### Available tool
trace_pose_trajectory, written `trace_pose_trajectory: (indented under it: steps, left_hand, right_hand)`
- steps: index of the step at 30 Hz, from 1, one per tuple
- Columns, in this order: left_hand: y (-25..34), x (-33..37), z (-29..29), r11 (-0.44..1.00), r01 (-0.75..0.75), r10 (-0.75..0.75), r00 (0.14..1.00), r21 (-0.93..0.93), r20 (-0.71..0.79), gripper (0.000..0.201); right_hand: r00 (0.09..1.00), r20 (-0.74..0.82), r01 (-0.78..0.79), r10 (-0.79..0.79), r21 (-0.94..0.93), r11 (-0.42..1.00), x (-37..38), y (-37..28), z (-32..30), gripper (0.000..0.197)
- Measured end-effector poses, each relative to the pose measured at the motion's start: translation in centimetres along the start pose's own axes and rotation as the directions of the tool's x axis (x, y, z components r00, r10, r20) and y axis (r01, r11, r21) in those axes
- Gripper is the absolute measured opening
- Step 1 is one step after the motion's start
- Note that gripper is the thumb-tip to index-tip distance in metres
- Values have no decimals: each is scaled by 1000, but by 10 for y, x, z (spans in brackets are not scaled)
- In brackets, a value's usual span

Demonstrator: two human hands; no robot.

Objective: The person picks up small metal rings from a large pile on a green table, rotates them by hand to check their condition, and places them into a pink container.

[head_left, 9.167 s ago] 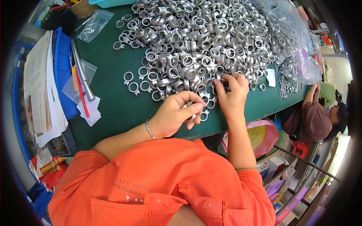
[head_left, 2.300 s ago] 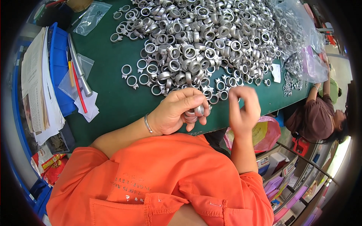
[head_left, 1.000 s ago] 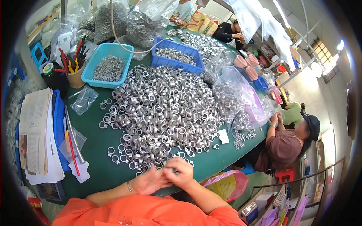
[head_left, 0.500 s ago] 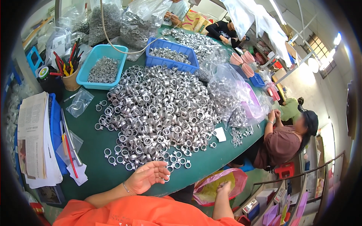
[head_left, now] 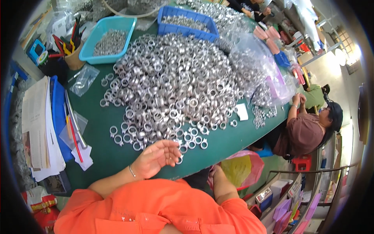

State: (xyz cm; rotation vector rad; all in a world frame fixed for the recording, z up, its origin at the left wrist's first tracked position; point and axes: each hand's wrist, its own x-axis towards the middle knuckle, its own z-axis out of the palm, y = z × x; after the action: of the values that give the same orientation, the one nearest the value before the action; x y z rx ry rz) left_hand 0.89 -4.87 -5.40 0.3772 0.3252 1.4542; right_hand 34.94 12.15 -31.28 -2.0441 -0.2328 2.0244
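My left hand (head_left: 157, 158) is palm up over the table's near edge, its fingers loosely bent and apart. Just beside its fingertips is a small metal ring (head_left: 179, 159) with a lug; I see no firm grip on it. Beyond the hand spreads a big heap of silver metal rings (head_left: 171, 85), with several loose ones at its near side. My right hand (head_left: 214, 171) hangs below the table edge, by my dark trousers and the rim of a pink bag with a yellow inside (head_left: 238, 169). Its fingers are hidden.
A turquoise basin (head_left: 130, 37) and a blue crate (head_left: 214, 34) of small metal parts stand behind the heap. Tools fill a pot (head_left: 74, 59) at left, near papers (head_left: 37, 117) and a red pen (head_left: 76, 140). Clear bags (head_left: 253, 54) lie right. Co-workers sit along the table.
My right hand has moved left, from over the pink bag to its rim near my trousers. The view has tilted, so the table sits higher. My left hand stays by the same ring.
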Motion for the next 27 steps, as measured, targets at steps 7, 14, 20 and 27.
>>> trace_pose_trajectory:
  steps: [7,14,20,27]
  left_hand:
    - [-3,7,0,997,19,-18,1000,80,-3,51]
    - [-4,8,4,997,-32,34,999,65,-19,54]
    - [-7,8,8,994,-11,19,998,105,-67,52]
    - [-3,4,8,998,19,-15,998,60,-64,49]
  right_hand:
    - [999,20,-41,39,94,995,-4,21,-35,23]
    - [1000,-14,23,-18,461,887,20,28,-65,18]
    - [994,-102,87,-26,647,757,18,24,-82,22]
    - [977,23,177,-213,472,864,-14,9,-50,27]
